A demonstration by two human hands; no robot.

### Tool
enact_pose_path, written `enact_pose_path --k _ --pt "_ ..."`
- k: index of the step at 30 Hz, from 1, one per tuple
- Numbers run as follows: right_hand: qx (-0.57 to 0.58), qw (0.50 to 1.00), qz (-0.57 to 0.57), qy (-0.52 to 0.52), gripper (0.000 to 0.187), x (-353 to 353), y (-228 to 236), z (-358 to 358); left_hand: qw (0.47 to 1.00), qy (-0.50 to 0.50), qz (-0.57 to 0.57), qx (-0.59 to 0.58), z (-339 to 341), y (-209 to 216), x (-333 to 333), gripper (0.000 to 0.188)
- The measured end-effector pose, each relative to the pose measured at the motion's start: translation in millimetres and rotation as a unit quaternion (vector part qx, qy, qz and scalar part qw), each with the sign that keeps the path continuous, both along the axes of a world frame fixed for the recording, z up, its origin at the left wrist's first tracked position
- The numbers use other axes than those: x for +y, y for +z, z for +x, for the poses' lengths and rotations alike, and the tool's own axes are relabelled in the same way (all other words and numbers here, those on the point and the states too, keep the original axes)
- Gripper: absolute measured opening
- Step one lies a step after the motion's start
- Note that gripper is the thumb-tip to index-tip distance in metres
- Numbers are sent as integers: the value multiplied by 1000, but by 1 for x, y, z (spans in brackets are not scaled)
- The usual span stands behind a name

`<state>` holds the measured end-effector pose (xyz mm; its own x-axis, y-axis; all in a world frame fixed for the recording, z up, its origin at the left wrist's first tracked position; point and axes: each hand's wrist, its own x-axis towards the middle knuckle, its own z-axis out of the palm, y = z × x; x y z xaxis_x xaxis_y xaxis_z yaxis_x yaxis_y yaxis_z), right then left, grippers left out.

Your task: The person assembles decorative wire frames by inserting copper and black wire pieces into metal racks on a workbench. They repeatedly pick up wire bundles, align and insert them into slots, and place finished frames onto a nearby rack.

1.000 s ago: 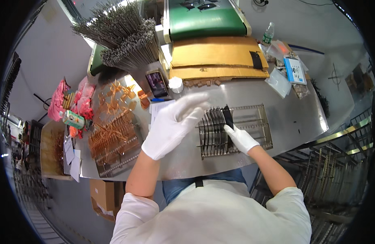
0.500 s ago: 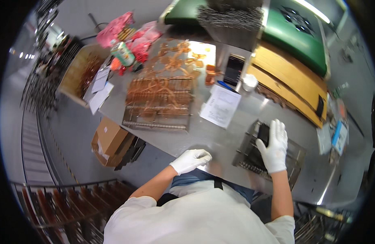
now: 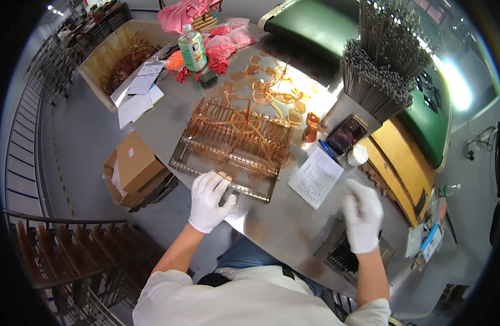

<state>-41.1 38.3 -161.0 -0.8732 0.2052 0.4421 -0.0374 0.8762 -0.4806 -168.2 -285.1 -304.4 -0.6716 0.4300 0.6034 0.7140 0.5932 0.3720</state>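
Observation:
My left hand point(image 3: 209, 202), in a white glove, reaches the front rail of a metal rack point(image 3: 224, 187). Its fingers are stretched out with the thumb apart, and a small amber piece shows at the fingertips. Rows of thin amber plastic pieces point(image 3: 212, 124) stand in the rack, with branching amber strands point(image 3: 250, 120) lying over it. My right hand point(image 3: 364, 217), also gloved, hovers over a dark metal fixture point(image 3: 341, 259). Motion smears its fingers, so I cannot make out whether it holds anything. The hand and wrist hide part of the fixture.
Behind the rack lie more amber branched pieces point(image 3: 266, 89). A printed sheet point(image 3: 316, 176), a blue pen point(image 3: 329, 150), a phone point(image 3: 346, 134) and a white round container point(image 3: 357, 155) sit between the hands. A bottle point(image 3: 192, 50), a bundle of metal rods point(image 3: 377, 70) and yellow boards point(image 3: 394, 163) stand farther back.
My left hand has moved forward from near my body to the rack's front rail. My right hand has lifted off the dark fixture. The view has shifted too.

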Motion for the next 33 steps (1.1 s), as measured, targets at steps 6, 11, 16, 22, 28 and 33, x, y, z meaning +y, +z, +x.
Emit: enact_pose_path --k 6,11,16,22,28,33 --pt "-72 973 181 125 13 -71 -47 -195 999 -19 -21 -13 -29 -14 4 48" --pt "-293 945 90 112 35 -88 -58 -241 996 -50 -24 -63 -38 -11 -4 44" --pt "-202 975 -2 98 23 -60 -42 -278 999 -46 8 -6 -43 -28 -1 52" --pt "-169 977 128 -3 27 31 -57 -434 996 -58 -19 -64 -48 -20 -2 40" --pt "-214 960 152 -95 28 86 -147 -483 997 -27 34 -67 -9 -57 -8 34" --pt "-243 955 113 -129 43 88 -165 -493 1000 4 11 -25 10 -65 -3 30"
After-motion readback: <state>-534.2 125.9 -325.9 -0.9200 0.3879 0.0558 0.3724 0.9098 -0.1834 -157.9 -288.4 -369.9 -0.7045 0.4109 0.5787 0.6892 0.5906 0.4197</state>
